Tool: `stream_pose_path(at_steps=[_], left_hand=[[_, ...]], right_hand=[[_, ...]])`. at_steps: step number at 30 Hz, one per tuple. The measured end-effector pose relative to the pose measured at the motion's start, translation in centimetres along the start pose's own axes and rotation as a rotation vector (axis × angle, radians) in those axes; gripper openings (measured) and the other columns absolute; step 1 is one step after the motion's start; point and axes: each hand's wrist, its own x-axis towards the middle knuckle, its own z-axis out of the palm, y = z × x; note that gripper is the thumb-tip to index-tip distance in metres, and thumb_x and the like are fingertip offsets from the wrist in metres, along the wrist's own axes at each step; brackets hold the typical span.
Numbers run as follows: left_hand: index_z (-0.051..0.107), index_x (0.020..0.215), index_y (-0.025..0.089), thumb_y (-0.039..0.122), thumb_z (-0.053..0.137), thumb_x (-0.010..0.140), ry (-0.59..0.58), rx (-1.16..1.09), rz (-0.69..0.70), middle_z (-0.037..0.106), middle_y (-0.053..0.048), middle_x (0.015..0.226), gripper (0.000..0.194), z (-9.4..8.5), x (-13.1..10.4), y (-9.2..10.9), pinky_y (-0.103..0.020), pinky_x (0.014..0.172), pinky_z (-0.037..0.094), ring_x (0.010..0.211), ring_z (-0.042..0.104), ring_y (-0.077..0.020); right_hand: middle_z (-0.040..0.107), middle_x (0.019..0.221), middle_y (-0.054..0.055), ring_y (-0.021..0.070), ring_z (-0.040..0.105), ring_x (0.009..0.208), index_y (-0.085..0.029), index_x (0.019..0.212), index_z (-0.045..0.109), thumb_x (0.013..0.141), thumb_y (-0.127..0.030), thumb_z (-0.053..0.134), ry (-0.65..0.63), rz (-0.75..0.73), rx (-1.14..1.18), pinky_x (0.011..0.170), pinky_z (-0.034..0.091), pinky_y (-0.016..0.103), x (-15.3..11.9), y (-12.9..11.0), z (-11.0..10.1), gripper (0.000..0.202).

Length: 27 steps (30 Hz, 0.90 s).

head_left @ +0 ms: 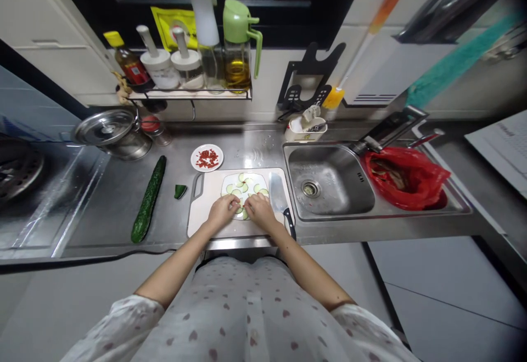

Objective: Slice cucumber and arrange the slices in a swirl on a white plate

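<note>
A white plate [252, 179] with pale green cucumber slices [242, 177] laid out in small groups rests on a white cutting board [206, 208]. My left hand [223, 209] is over the plate's near left side, its fingers pinched together at a cucumber slice. Facing it from the right, my right hand [260, 209] has its fingers closed at the same near part of the plate. The fingertips nearly meet, and they partly hide the slices beneath. On the board's right side lies a kitchen knife [278, 192] with a black handle, close to my right hand.
Left of the board lie a whole cucumber [149, 200] and a cut cucumber end [180, 191]. Behind it sits a small plate [194, 158] of chopped red pieces. A sink [329, 181] and red plastic bag [428, 178] are right; a steel pot [138, 145] stands back left.
</note>
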Motion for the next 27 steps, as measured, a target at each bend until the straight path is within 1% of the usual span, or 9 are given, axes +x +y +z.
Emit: stream_pose_path(at_steps=[6,10,20,27], left_hand=[[0.066,0.088,0.022,0.028,0.056,0.083,0.02,0.049,-0.045,0.068,-0.002,0.083,0.012,0.8,-0.1,0.0,-0.028,0.076,0.042,0.084,0.06,-0.018],[0.066,0.089,0.022,0.029,0.056,0.083,0.012,0.076,-0.059,0.067,-0.002,0.083,0.013,1.0,0.1,0.0,-0.029,0.078,0.041,0.085,0.06,-0.0189],[0.066,0.089,0.023,0.031,0.059,0.082,-0.033,0.12,-0.086,0.066,-0.003,0.083,0.013,1.2,0.1,0.5,-0.031,0.081,0.039,0.087,0.058,-0.0204],[0.065,0.089,0.023,0.031,0.059,0.083,-0.012,0.193,-0.122,0.066,-0.004,0.085,0.012,1.4,-0.1,1.1,-0.033,0.082,0.034,0.09,0.056,-0.0216]], right_hand=[[0.062,0.09,0.007,0.0219,0.047,0.091,-0.02,0.087,0.062,0.092,-0.024,0.047,-0.046,0.0,-0.045,0.087,0.031,0.034,0.2,0.2,1.1,0.017],[0.062,0.09,0.007,0.022,0.047,0.092,-0.019,0.087,0.063,0.092,-0.025,0.046,-0.057,-0.002,-0.055,0.089,0.03,0.034,0.3,0.3,1.4,0.018],[0.062,0.089,0.008,0.0224,0.047,0.091,-0.018,0.085,0.063,0.092,-0.024,0.044,-0.075,0.0,-0.087,0.086,0.03,0.036,0.3,0.0,1.6,0.021],[0.062,0.089,0.009,0.023,0.046,0.092,-0.018,0.085,0.064,0.092,-0.024,0.046,-0.09,0.017,-0.097,0.085,0.03,0.036,0.5,-0.1,1.7,0.02]])
